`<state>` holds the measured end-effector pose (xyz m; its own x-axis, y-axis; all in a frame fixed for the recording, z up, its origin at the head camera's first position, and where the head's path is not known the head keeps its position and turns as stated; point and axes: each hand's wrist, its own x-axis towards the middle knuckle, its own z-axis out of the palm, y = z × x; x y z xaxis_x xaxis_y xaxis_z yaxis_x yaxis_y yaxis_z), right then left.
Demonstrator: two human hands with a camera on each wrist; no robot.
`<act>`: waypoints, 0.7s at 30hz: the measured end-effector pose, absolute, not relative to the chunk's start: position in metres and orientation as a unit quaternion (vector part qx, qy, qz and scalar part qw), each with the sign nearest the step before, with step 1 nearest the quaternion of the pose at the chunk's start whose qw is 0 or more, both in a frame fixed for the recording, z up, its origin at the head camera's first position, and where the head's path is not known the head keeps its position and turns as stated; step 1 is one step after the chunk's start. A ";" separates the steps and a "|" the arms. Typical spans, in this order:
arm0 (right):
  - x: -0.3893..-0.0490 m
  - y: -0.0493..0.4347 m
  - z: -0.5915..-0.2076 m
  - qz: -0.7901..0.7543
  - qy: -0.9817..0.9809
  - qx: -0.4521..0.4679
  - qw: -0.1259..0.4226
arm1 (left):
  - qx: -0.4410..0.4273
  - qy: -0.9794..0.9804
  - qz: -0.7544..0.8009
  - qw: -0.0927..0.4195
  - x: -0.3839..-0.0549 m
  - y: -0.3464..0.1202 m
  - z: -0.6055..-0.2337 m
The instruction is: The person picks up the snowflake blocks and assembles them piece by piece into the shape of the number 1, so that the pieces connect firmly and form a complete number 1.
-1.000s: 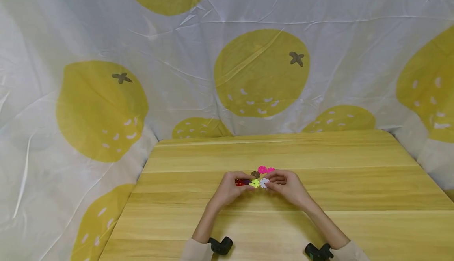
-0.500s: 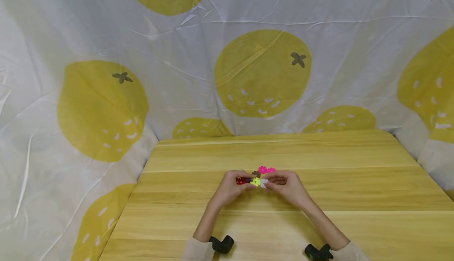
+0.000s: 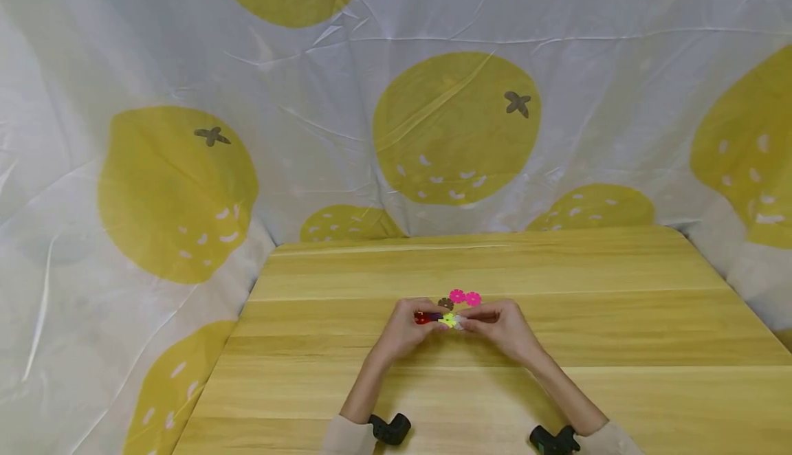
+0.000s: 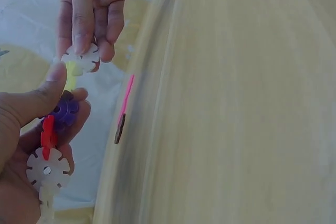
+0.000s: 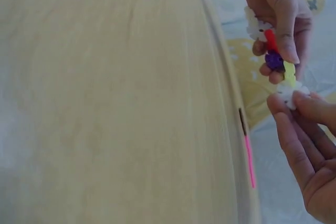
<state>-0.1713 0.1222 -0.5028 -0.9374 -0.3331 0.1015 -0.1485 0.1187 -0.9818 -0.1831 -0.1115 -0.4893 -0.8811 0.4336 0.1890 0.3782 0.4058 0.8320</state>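
A chain of interlocking snowflake discs runs across my left palm: translucent white pieces, a red disc (image 4: 48, 136), a purple disc (image 4: 65, 110) and a yellow disc (image 3: 448, 319) at the end. My left hand (image 3: 403, 330) grips this chain, thumb near the yellow disc. My right hand (image 3: 504, 324) pinches a white disc (image 4: 84, 57) between thumb and fingers, its edge against the yellow disc at an angle. How deep the two slots are engaged I cannot tell. Fingers hide part of the chain in the head view.
Just beyond the hands, a brown disc (image 3: 445, 304) and two pink discs, one pink disc (image 3: 473, 299) further right, lie flat on the wooden table (image 3: 557, 269). A lemon-print cloth (image 3: 309, 132) hangs behind the table. Both wrists wear black cameras.
The right hand has brought the white disc left against the yellow one, which now overlaps it in the head view. The right pink disc shows more fully. The left hand has barely shifted.
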 end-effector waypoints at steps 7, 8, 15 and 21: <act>-0.172 0.122 -0.503 -0.596 0.785 -0.160 0.056 | 0.216 0.844 0.491 0.035 -0.184 -0.119 -0.490; -0.173 0.123 -0.503 -0.599 0.782 -0.163 0.057 | 0.214 0.843 0.492 0.035 -0.184 -0.119 -0.489; -0.175 0.129 -0.506 -0.650 0.722 -0.222 0.085 | 0.227 0.831 0.507 0.036 -0.183 -0.115 -0.487; -0.175 0.130 -0.508 -0.653 0.717 -0.230 0.084 | 0.226 0.832 0.504 0.041 -0.182 -0.114 -0.490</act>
<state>-0.1752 0.1296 -0.5081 -0.8798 -0.4397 0.1805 -0.2205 0.0413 -0.9745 -0.1824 -0.1136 -0.4895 -0.8942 0.4184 0.1594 0.3349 0.3887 0.8584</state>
